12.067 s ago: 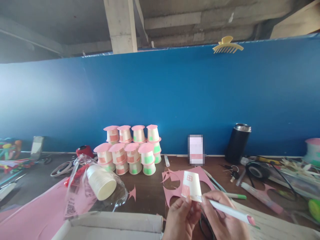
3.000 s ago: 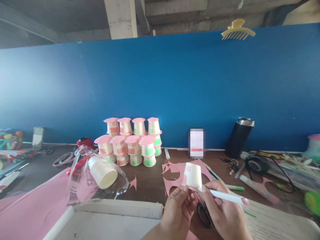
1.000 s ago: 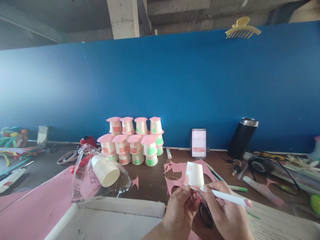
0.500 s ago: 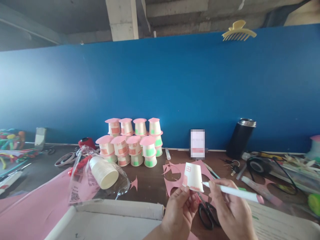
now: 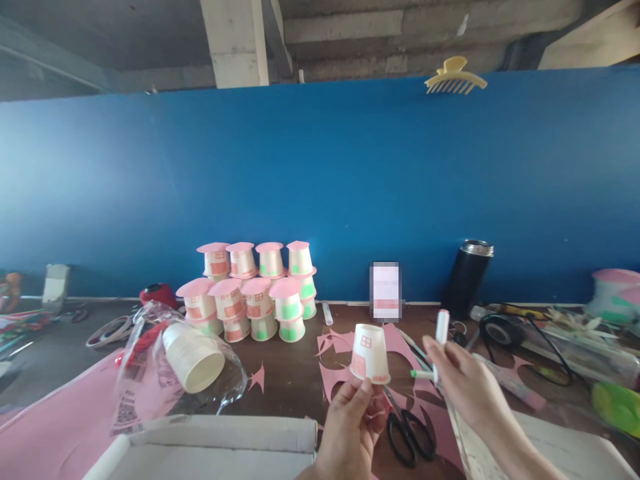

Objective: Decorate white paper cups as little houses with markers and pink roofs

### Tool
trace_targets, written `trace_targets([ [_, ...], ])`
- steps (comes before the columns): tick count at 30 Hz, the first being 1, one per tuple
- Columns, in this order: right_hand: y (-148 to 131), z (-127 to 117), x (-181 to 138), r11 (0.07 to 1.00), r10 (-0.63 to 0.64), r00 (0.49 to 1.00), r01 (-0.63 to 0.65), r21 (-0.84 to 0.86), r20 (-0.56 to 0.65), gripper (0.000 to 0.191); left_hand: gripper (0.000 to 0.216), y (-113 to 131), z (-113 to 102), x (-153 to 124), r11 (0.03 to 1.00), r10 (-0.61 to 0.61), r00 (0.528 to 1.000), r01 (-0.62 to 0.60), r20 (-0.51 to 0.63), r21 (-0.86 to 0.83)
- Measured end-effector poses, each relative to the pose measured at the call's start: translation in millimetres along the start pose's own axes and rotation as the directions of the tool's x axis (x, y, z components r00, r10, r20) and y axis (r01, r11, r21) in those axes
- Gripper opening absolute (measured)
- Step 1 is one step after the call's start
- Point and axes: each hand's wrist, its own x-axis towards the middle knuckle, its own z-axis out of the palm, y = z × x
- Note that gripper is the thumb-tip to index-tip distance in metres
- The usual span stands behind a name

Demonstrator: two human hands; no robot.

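My left hand (image 5: 350,420) pinches the rim of an upturned white paper cup (image 5: 370,353) that has a small pink window and a pink door drawn on it. My right hand (image 5: 463,387) is closed round a white marker (image 5: 441,330), which points upward a little to the right of the cup and does not touch it. Black scissors (image 5: 407,430) lie on the table below and between my hands, on pink paper scraps (image 5: 340,347).
A pile of finished cup houses (image 5: 250,293) with pink roofs stands at the back. A plastic sleeve of plain cups (image 5: 193,363) lies left. A cardboard box (image 5: 215,443) sits at the near edge. A black flask (image 5: 465,280), tape roll and tools crowd the right.
My right hand has lifted the marker off the cup's rim and swung it upright, away to the right. The cup stays in my left hand, turned slightly.
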Motion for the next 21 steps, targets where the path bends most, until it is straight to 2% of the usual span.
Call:
trace_targets([
  [6, 2.9, 21.5, -7.7, 0.989, -0.007, 0.996, 0.019, -0.145, 0.084, 0.043, 0.036, 2.1, 2.6, -2.7, 0.998, -0.016, 0.999, 0.018, -0.042, 0.059],
  [13, -4.5, 29.3, -19.5, 0.981, -0.022, 0.985, 0.054, -0.184, 0.169, 0.036, 0.038, 1.3, 3.3, -4.1, 0.996, -0.004, 0.998, 0.01, -0.065, 0.094],
  [17, -4.5, 32.7, -22.1, 0.982, -0.028, 0.986, 0.058, -0.18, 0.164, 0.038, 0.038, 1.5, 2.1, -3.1, 0.995, 0.002, 0.999, 0.003, -0.049, 0.1],
  [21, 1.0, 23.9, -13.1, 0.988, -0.019, 0.997, 0.031, -0.15, 0.078, 0.037, 0.035, 1.8, 0.9, -1.8, 0.995, 0.004, 1.0, -0.001, -0.03, 0.1],
])
